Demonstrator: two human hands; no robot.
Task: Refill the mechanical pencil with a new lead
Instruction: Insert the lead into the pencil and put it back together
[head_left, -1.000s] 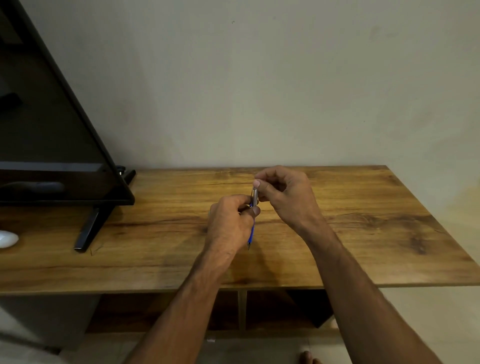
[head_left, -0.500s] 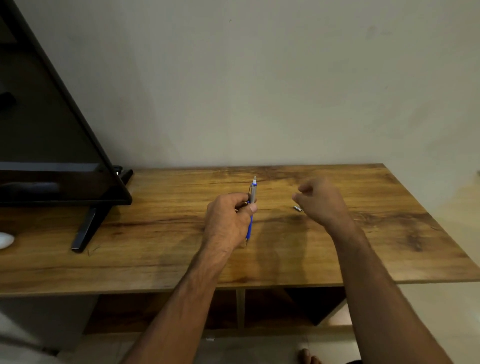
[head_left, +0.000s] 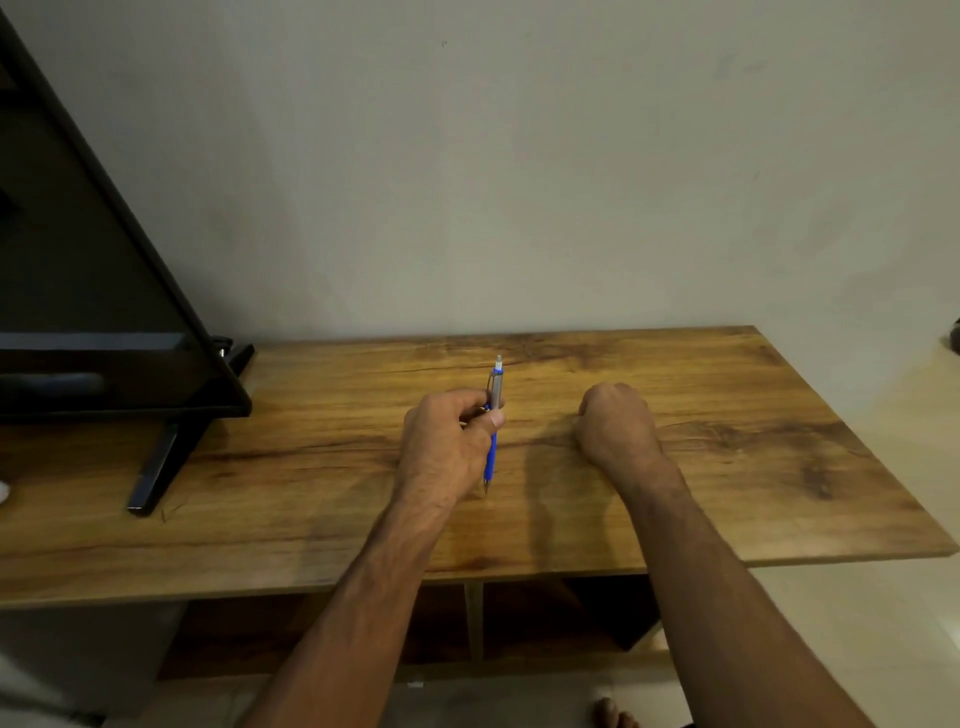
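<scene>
Blue-and-silver pencil (head_left: 496, 387) stands near upright, pinched in the left grip (head_left: 447, 447); hold it vertical while the right grip (head_left: 615, 426), curled beside it, contents unclear, fetches lead.

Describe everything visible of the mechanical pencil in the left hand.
The slim blue-and-silver mechanical pencil has a silver, metal-looking upper barrel with a clip, a blue ring and bare white eraser stub on top, a blue lower barrel and a small metal tip. It is held nearly upright, tip toward the person, above the brown wooden table. The left hand grips its middle, thumb across the barrel. Whether the tip touches the table is unclear.
</scene>
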